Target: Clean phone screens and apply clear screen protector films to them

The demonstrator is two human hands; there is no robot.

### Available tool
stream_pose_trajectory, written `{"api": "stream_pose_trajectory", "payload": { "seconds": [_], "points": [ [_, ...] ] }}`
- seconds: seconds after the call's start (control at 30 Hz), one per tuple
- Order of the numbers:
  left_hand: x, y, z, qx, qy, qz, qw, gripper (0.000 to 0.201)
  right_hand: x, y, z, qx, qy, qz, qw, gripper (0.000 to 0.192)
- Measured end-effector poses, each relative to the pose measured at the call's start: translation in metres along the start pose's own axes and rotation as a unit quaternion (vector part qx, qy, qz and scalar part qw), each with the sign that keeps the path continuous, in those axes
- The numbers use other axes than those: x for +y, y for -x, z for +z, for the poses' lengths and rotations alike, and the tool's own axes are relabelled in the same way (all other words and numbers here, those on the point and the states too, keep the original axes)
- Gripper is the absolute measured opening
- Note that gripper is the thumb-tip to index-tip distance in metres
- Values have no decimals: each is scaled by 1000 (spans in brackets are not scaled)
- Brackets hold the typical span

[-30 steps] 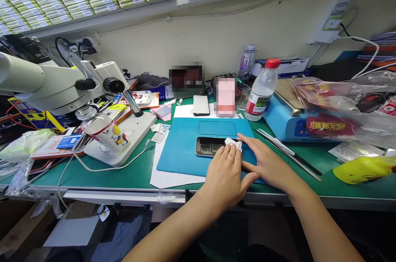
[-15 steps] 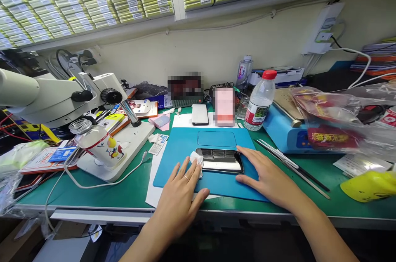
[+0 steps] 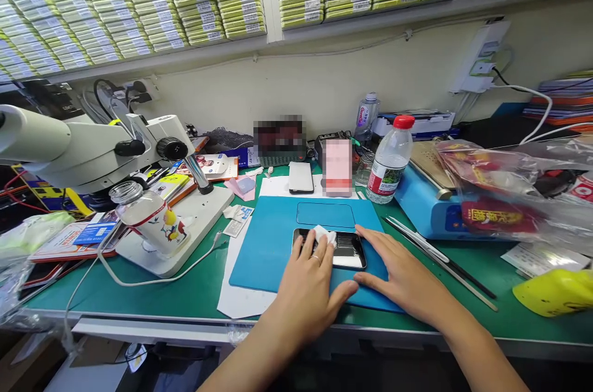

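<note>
A dark smartphone (image 3: 348, 250) lies flat on a blue work mat (image 3: 269, 244), its glossy face reflecting the shelves. My left hand (image 3: 308, 281) lies over the phone's left half and presses a small white wipe (image 3: 325, 235) onto the glass with its fingertips. My right hand (image 3: 393, 268) rests flat on the mat against the phone's right end, thumb along its near edge, steadying it.
A microscope (image 3: 92, 145) on a white base stands at the left with a glass jar (image 3: 151, 216). A water bottle (image 3: 390, 158), a white phone (image 3: 301, 177), a blue machine (image 3: 426, 200), metal tools (image 3: 440, 259), plastic bags (image 3: 509, 182) and a yellow object (image 3: 553, 290) crowd the green bench.
My left hand slid the wipe from the phone's right end to off its left end, and now it is back over the middle-left of the screen. The right hand stayed at the right end.
</note>
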State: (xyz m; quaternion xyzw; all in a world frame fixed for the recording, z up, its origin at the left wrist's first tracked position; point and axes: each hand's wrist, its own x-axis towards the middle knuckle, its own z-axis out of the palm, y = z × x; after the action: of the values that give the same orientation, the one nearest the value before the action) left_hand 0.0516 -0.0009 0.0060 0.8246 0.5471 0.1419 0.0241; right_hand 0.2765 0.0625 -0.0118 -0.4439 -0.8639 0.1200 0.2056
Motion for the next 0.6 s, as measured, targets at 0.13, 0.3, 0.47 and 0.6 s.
{"api": "stream_pose_trajectory", "payload": {
  "seconds": [0.13,0.3,0.47,0.6],
  "points": [
    [24,-24,3,-8,22,27,999,80,2,-1,1,8,-9,-7,1000,78],
    [35,-45,6,-15,15,20,1000,85,10,-1,3,21,-15,-38,999,72],
    [19,-43,1,-25,34,19,999,82,14,-2,5,21,-5,-35,999,73],
    [-12,-21,-9,-26,27,-7,999,80,10,-4,3,10,13,6,1000,81]
  ]
}}
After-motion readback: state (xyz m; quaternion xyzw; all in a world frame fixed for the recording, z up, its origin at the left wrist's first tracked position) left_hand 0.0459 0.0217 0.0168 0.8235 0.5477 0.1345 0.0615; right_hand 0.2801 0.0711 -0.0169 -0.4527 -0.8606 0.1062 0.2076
